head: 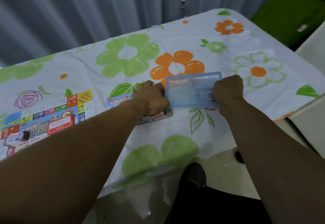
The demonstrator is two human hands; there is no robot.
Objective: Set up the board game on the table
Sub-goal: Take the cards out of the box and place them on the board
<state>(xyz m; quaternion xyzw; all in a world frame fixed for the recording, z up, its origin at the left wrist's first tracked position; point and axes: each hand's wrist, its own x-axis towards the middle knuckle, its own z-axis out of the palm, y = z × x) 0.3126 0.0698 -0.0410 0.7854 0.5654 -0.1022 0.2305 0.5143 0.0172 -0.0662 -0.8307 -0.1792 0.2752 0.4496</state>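
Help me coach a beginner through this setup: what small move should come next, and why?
Probably lower the blue tray onto the tablecloth beside the box. The right hand grips its right end, the left hand sits at its left edge, the board already lies spread out, and pieces show through the tray's plastic.

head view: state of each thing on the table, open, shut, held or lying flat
game board: unfolded, flat on the tablecloth
game box: lying flat, right end looks open
blue tray: by the box's right end, held; contents blurred
right grip: curled round the tray's right end
left grip: over the box, fingers curled at the tray's left end; hold unclear
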